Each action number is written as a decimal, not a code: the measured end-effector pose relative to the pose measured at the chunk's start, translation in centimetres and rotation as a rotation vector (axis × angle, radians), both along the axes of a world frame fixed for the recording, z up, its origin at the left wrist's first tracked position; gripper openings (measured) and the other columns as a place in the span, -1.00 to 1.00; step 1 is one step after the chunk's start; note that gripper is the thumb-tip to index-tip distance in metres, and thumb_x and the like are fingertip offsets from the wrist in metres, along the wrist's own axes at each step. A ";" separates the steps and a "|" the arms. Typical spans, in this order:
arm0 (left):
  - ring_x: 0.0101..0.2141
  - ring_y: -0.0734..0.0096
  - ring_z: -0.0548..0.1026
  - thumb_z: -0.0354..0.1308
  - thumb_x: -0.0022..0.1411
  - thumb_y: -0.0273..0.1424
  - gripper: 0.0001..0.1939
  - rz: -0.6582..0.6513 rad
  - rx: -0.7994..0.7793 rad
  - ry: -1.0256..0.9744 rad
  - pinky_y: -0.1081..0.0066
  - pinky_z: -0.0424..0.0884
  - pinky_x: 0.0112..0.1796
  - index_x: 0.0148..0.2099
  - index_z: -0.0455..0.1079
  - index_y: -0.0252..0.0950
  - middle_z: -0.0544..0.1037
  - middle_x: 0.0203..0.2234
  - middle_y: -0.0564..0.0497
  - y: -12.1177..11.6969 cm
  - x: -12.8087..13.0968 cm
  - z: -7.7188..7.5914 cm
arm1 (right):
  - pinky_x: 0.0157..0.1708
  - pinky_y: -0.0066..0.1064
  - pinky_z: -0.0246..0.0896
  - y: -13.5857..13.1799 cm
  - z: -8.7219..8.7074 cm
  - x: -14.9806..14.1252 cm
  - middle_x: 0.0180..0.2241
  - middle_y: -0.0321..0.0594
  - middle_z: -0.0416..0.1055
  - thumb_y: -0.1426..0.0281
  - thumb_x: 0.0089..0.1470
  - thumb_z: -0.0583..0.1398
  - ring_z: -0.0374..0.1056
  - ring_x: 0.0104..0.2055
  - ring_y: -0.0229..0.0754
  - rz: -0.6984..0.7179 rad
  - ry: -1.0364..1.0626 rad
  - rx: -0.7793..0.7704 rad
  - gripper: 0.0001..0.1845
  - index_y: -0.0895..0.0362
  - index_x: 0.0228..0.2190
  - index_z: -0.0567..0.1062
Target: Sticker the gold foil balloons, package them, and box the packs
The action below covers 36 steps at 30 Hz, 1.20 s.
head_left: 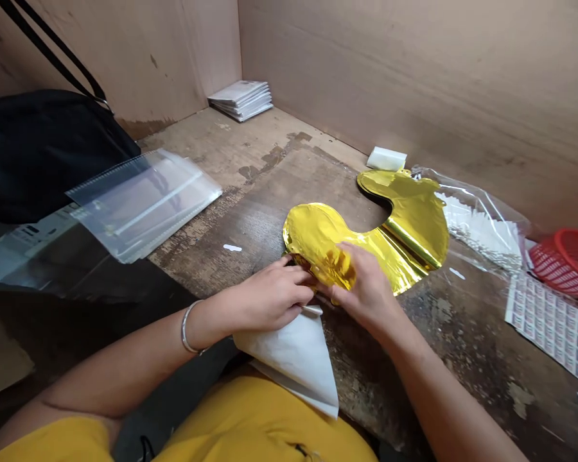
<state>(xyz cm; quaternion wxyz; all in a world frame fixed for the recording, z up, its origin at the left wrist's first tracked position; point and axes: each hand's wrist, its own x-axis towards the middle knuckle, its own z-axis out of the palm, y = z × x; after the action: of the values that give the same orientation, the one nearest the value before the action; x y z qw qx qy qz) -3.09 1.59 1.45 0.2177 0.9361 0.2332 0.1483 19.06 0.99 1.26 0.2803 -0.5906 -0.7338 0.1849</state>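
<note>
My left hand (279,292), with a silver bangle at the wrist, has its fingers curled on the near edge of a crumpled piece of gold foil balloon (337,268). Closed around the other side of that piece is my right hand (368,289). Beneath it lies a stack of flat, curved gold foil balloons (313,224), reaching back to the right. A sheet of white paper (293,353) sticks out under my left hand and hangs over the table's near edge; whether the fingers grip it is hidden.
Clear plastic sleeves (149,199) and a black bag (48,147) lie left. Folded white leaflets (241,96) are stacked in the back corner. To the right are a bag of white sticks (481,224), a red basket (566,263) and a sticker sheet (553,321). Wooden walls enclose the back.
</note>
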 end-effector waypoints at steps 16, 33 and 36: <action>0.18 0.22 0.33 0.06 0.26 -0.50 -0.85 0.030 -0.190 -0.049 -0.02 -0.10 0.28 -0.20 0.43 -0.20 0.46 0.10 0.06 -0.2 -0.3 -0.4 | -0.19 -0.21 0.23 14.2 5.7 14.7 -0.54 -0.09 0.43 0.37 0.00 0.18 0.39 -0.28 -0.08 -0.676 -0.172 0.053 -0.83 0.15 -0.56 0.48; -0.38 0.47 0.47 0.12 0.23 -0.40 -0.87 0.238 -0.734 -0.214 0.50 0.30 -0.36 -0.29 0.48 -0.31 0.57 -0.41 0.08 -1.9 0.2 3.6 | -0.22 -0.34 0.37 -8.8 4.8 -2.0 -0.18 -0.17 0.53 0.26 0.10 0.25 0.44 -0.21 -0.14 0.002 0.270 -0.231 -0.63 0.04 -0.03 0.47; -0.35 0.44 0.50 0.18 0.19 -0.38 -0.87 0.259 -0.825 -0.246 0.50 0.31 -0.33 -0.26 0.50 -0.31 0.59 -0.37 0.08 -2.1 0.2 3.8 | -0.40 -0.45 0.31 -9.4 3.6 -2.5 -0.43 -0.26 0.49 0.25 0.13 0.23 0.38 -0.39 -0.23 -0.138 0.501 -0.375 -0.83 0.09 -0.36 0.53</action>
<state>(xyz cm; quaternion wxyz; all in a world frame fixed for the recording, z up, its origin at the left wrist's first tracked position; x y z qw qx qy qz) -2.90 -0.52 5.26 0.5784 0.7096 0.3603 0.1791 16.60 -8.42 4.89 0.3505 -0.6165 -0.5531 0.4373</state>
